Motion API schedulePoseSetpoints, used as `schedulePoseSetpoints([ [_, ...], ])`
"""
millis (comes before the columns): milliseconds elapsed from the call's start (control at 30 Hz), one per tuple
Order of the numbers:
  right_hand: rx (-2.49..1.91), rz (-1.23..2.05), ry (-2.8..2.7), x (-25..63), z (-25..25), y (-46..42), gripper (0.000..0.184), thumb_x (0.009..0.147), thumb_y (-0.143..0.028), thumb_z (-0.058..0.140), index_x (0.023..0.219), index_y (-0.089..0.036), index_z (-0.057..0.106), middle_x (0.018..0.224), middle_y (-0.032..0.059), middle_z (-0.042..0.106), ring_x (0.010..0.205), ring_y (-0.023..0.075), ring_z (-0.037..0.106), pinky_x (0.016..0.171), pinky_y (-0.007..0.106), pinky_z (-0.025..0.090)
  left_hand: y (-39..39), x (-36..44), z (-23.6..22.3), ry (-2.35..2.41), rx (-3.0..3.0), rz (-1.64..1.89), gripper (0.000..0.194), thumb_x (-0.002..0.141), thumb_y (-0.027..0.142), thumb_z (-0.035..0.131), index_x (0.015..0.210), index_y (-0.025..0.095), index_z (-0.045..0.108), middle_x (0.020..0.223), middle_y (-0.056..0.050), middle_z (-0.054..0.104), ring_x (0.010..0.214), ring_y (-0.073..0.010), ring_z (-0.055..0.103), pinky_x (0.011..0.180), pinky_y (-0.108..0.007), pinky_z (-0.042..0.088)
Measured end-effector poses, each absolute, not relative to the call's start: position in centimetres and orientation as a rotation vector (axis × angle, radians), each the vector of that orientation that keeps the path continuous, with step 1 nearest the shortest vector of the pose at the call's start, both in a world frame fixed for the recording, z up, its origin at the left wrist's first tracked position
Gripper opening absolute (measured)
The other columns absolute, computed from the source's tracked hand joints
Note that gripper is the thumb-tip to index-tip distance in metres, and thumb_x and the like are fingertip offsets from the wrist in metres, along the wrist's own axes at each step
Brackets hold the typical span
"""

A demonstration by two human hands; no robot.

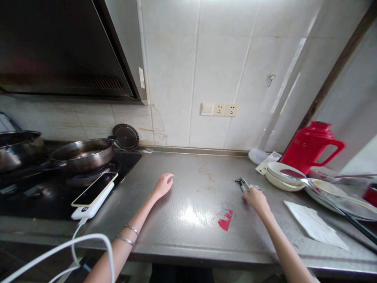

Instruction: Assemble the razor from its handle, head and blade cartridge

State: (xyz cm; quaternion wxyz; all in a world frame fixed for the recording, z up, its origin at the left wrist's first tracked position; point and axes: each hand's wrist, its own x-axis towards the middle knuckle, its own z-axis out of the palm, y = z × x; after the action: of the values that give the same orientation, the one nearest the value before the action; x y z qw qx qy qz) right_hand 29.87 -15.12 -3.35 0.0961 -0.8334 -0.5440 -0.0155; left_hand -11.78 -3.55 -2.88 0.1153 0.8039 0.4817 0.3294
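My left hand (163,185) rests low over the steel countertop (188,184), fingers loosely bent, thumb apart, holding nothing. On the right side of the counter, my right hand (257,199) has its fingers closed around a small tool (242,184) with a dark head and a pale, metallic-looking handle. The hand hides part of it, and its exact kind is unclear. A bit of clear material (255,187) lies just behind those fingers. Between the hands and nearer the front edge is a jagged red patch (225,221) on the steel.
At left, a pan (84,155) and a pot (20,151) stand on the black stove (38,204), beside a phone on a white power bank (92,206) with a cable. At right are a red thermos (309,145), stacked bowls (284,182), plates and a white tissue (315,226).
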Motion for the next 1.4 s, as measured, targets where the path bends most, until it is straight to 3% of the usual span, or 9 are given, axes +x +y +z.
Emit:
schedulePoseSetpoints([
  [200, -2.517, 0.000, -1.562, 30.1, -3.5, -14.7, 0.022, 0.073, -0.019, 0.045, 0.072, -0.012, 0.067, 0.079, 0.0190, 0.067, 0.075, 0.0258, 0.066, 0.060, 0.029, 0.043, -5.2, -9.7, -1.6, 1.301, 2.294, 0.933, 0.026, 0.080, 0.016, 0.045, 0.097, 0.015, 0.065, 0.102, -0.007, 0.067, 0.099, -0.0175, 0.059, 0.092, -0.030, 0.042],
  [633, -2.325, 0.039, -1.377, 27.4, -1.4, -14.4, 0.025, 0.074, -0.026, 0.051, 0.072, -0.014, 0.072, 0.069, 0.0145, 0.069, 0.074, 0.0254, 0.066, 0.053, 0.024, 0.038, -8.3, -2.6, 0.5, 1.002, 2.154, 0.895, 0.028, 0.083, 0.034, 0.046, 0.087, 0.016, 0.067, 0.092, -0.007, 0.070, 0.087, -0.0164, 0.062, 0.078, -0.025, 0.044],
  [800, -2.199, -0.025, -1.422, 22.4, 0.1, -14.0, 0.028, 0.077, -0.029, 0.048, 0.077, -0.015, 0.072, 0.076, 0.0149, 0.070, 0.076, 0.0243, 0.066, 0.056, 0.024, 0.038, -8.3, 0.3, -0.2, 1.072, 2.052, 0.941, 0.028, 0.079, 0.035, 0.050, 0.074, 0.013, 0.067, 0.072, -0.006, 0.069, 0.069, -0.0150, 0.060, 0.066, -0.023, 0.042],
  [1133, -1.998, -0.044, -1.612, 12.8, -0.6, -15.2, 0.027, 0.084, -0.023, 0.043, 0.075, -0.016, 0.067, 0.077, 0.0109, 0.064, 0.067, 0.0168, 0.060, 0.058, 0.022, 0.037, -7.3, 2.9, -1.0, 1.313, 1.941, 0.944, 0.047, 0.074, 0.053, 0.049, 0.049, 0.014, 0.055, 0.043, 0.000, 0.051, 0.049, -0.0116, 0.046, 0.051, -0.022, 0.029],
  [1400, -1.977, -0.013, -1.702, 10.3, -1.1, -15.3, 0.029, 0.085, -0.020, 0.041, 0.072, -0.015, 0.066, 0.079, 0.0120, 0.064, 0.064, 0.0160, 0.059, 0.058, 0.023, 0.038, -6.1, 1.9, -2.7, 1.384, 2.045, 0.881, 0.043, 0.073, 0.041, 0.050, 0.040, 0.014, 0.046, 0.039, 0.004, 0.035, 0.045, -0.0079, 0.034, 0.048, -0.022, 0.021],
])
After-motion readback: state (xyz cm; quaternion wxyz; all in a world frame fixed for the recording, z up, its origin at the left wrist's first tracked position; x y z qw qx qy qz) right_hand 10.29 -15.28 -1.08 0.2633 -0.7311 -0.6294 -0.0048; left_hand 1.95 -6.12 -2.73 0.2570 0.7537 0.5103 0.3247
